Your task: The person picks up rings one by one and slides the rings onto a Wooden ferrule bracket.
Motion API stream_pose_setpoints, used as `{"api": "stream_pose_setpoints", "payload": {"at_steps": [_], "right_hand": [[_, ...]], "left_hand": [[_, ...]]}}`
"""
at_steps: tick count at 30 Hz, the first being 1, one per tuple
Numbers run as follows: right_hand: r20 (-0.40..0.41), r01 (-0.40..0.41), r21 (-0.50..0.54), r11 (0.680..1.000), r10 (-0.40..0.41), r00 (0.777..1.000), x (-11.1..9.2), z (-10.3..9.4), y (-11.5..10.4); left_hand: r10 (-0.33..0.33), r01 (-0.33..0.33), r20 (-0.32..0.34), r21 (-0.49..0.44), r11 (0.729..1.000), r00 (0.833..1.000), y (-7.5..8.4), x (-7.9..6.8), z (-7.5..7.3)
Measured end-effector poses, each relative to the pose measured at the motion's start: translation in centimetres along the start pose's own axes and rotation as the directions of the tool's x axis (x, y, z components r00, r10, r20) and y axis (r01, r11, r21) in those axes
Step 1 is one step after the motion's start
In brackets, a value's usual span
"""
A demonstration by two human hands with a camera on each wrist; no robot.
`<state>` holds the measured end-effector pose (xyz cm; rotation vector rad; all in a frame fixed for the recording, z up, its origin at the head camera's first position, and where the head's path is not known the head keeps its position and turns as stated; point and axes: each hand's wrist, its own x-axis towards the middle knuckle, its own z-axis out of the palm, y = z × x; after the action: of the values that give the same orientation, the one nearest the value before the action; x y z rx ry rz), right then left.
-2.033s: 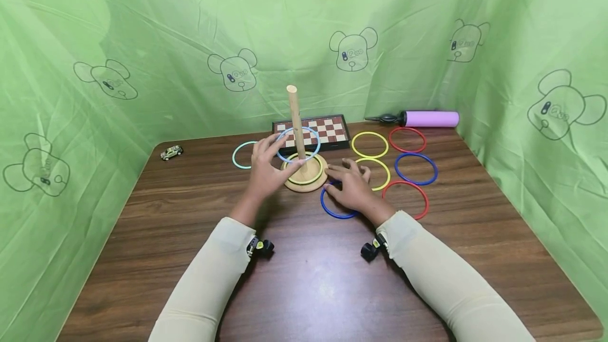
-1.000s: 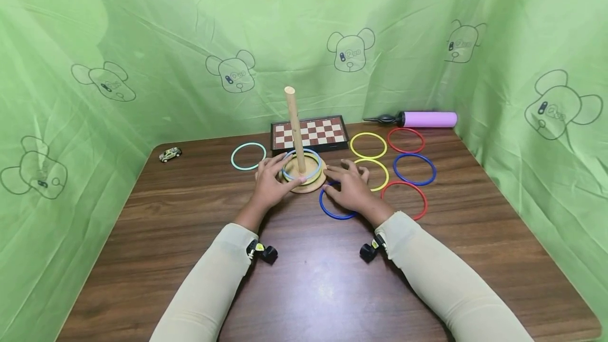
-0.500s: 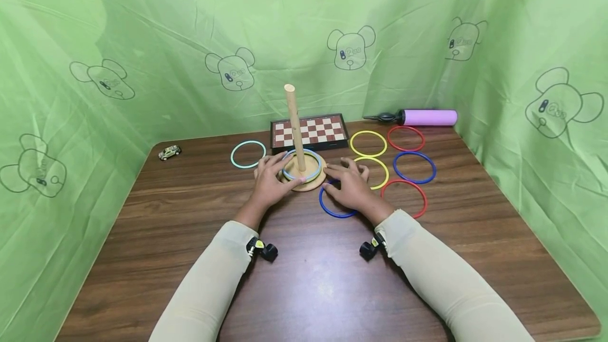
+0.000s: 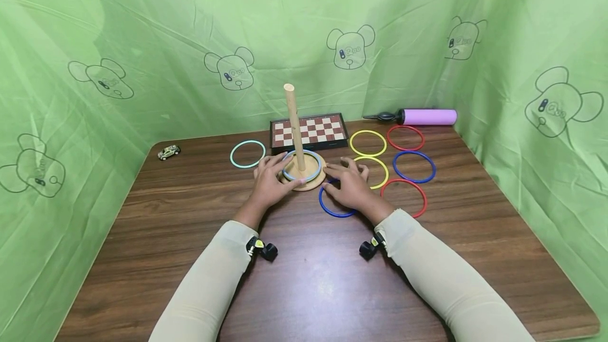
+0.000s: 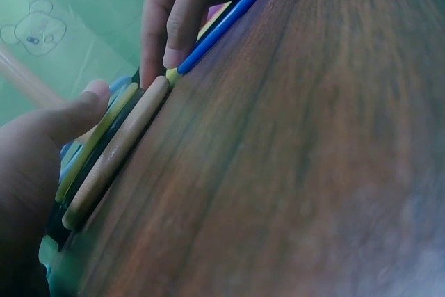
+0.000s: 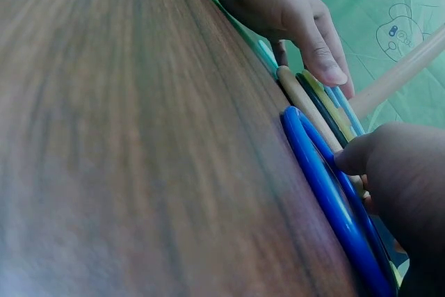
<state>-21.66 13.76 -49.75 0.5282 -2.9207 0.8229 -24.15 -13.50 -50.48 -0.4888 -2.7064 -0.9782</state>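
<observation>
Two pale sleeves (image 4: 204,278) reach in over the near side of the brown wooden table (image 4: 304,294), a small black camera (image 4: 269,252) at each cuff. Just past them, right of the table's middle, lies a blue ring (image 6: 325,196), partly under the right hand (image 4: 351,188), whose loosely bent fingers rest against the right rim of a round wooden base (image 4: 311,167) and grip nothing. Across the base, apart from it, the left hand (image 4: 271,181) holds a light-blue ring (image 4: 314,177) between thumb and fingers; that ring sits low around the wooden peg (image 4: 294,125), over a yellow ring (image 5: 101,133) that circles it too. A dark band (image 6: 325,108) shows beneath the yellow, and I can't tell whether it is another ring. Toward the table's right edge lie five more: a red hoop (image 4: 426,200) nearest, then yellow and blue, then yellow and red. Left of the base is a turquoise hoop (image 4: 231,154), and a toy car (image 4: 169,152) stands by the far left corner. Along the far edge are a chessboard (image 4: 328,128), behind the peg, and a purple pump (image 4: 429,116) near the right corner, with green cloth (image 4: 285,15) hanging beyond.
</observation>
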Motion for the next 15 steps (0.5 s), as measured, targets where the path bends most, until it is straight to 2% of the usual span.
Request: {"api": "stream_pose_setpoints", "payload": {"at_steps": [15], "right_hand": [[-0.005,0.008,-0.002,1.000,-0.008,1.000,-0.09,-0.08,-0.11]], "left_hand": [[-0.010,0.010,0.015,0.007,1.000,1.000,0.10,-0.04,0.03]]}}
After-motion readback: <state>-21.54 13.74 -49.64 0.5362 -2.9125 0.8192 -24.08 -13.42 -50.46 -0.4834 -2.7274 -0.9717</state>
